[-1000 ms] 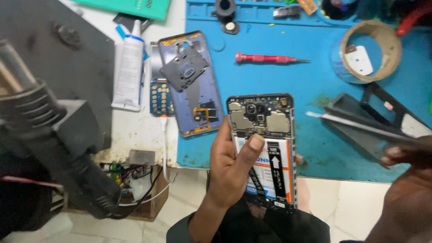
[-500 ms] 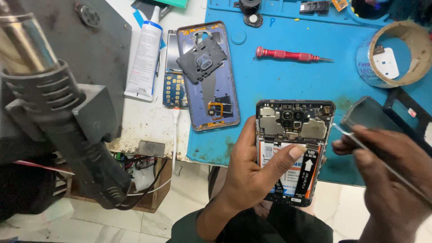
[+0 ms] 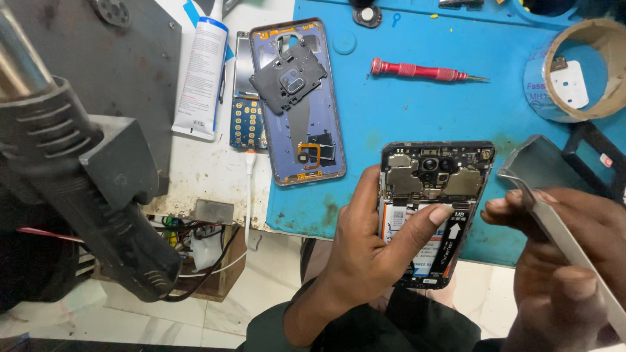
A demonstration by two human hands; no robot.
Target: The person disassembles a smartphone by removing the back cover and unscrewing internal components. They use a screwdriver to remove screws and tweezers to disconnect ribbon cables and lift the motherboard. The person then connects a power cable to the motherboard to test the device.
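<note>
head view shows the left hand (image 3: 372,251) cradling an opened phone (image 3: 433,208) over the near edge of the blue mat (image 3: 417,111), fingers wrapped behind it and the thumb pressed flat across the battery label, so the phone is pinched between thumb and fingers. the right hand (image 3: 561,261) pinches flat metal tweezers (image 3: 554,225) between thumb and forefinger, their tip just beside the phone's upper right corner near the exposed board. judging from this, a slip of the tip could scratch the board or nick a flex cable, and a hard push into the battery could puncture it; the phone hangs partly past the mat edge, so a loosened hold could drop it to the floor. the hot air gun (image 3: 72,176) looms close on the left, and its nozzle is cut off, so whether it is running cannot be told. the tweezers' tip is hard to make out against the dark tray (image 3: 541,163), and the phone's lower end is hidden by the palm.
</note>
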